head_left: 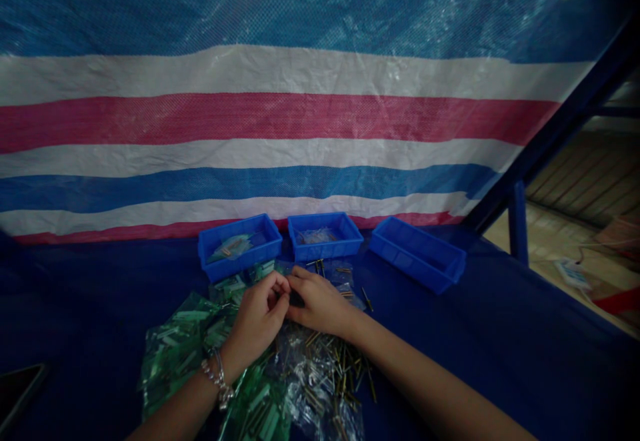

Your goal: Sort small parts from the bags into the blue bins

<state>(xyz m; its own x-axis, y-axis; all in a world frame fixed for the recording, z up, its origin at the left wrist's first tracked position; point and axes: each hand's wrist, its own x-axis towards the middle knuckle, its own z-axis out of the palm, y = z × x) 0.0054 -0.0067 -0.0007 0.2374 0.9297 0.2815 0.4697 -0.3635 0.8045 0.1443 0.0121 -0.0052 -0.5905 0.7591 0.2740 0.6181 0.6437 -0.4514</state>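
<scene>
My left hand point(263, 311), with a bracelet point(219, 379) at the wrist, and my right hand point(320, 299) meet at the fingertips over the middle of the pile. Both have their fingers pinched together; whatever lies between them is too small or hidden to name. Under and left of my left hand spread green plastic bags point(175, 337) holding pale strips. Clear plastic bags point(313, 387) and loose brass-coloured pins point(345, 367) lie below my right hand. Beyond it are a few more thin metal pins point(367, 299) and small clear bags.
Three blue trays stand along the back: the left tray point(243, 267) holds a greenish bag, the middle tray point(327, 251) some clear bits, and the right tray point(420, 267) is angled. A striped tarp point(280, 117) hangs behind. A dark flat object point(20, 387) lies at left.
</scene>
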